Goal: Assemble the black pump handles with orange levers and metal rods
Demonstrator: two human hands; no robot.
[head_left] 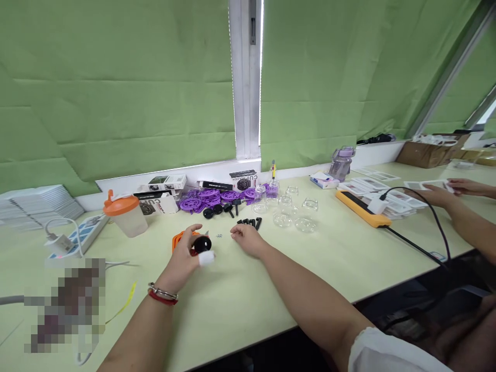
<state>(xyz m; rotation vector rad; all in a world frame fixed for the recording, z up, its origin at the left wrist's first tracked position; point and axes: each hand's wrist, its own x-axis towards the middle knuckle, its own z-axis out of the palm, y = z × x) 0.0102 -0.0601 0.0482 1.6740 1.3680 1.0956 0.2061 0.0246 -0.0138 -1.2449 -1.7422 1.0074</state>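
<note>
My left hand [188,257], with a white wrap on its thumb, grips a black part with a round, shiny end [202,244]. Just behind those fingers lies an orange plastic piece [177,239], half hidden by the hand. My right hand [248,240] rests low over the table with its fingers drawn together; whatever they may hold is too small to make out. Between the hands is a little cluster of small screws [219,236]. Several black bent pieces [251,223] lie right behind my right fingers. Farther back are several black round-headed stems [218,209].
Purple wheel-shaped parts [209,199] are heaped by the wall beside cup holder boxes [158,201]. Clear plastic cups [306,214] stand right of centre. An orange-lidded cup [126,214] stands left; an orange power strip [362,208] lies right. A co-worker's hands [434,194] handle white cards.
</note>
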